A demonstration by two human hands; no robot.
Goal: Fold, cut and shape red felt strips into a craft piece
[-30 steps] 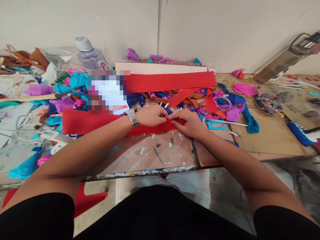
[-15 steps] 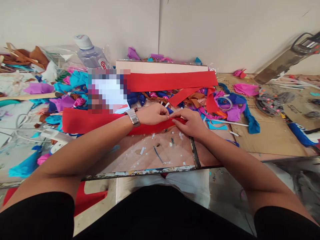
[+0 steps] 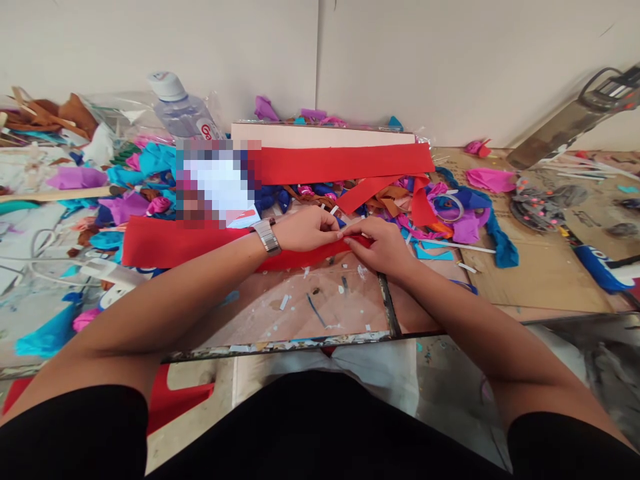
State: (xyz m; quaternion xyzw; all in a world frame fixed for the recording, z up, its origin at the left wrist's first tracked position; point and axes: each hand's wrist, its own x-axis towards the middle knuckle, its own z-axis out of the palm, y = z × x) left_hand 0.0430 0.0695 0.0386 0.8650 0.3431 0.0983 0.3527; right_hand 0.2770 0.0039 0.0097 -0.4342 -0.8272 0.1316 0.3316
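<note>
On the table (image 3: pixel 540 280), both hands, the left hand (image 3: pixel 305 230) and the right hand (image 3: pixel 383 247), meet fingertip to fingertip on a strip (image 3: pixel 170 243) running leftward, with scraps (image 3: pixel 440 207) behind them, a bottle (image 3: pixel 183 110) far back left (by the wall), and a board (image 3: pixel 320 135) behind the scraps.

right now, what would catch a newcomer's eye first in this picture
The long red felt strip at the table's middle stands out first, with the left hand and right hand pinching its right end together. Behind them a second red strip lies across a pale board, amid a bright heap of felt scraps. A plastic bottle leans at the back left.
</note>
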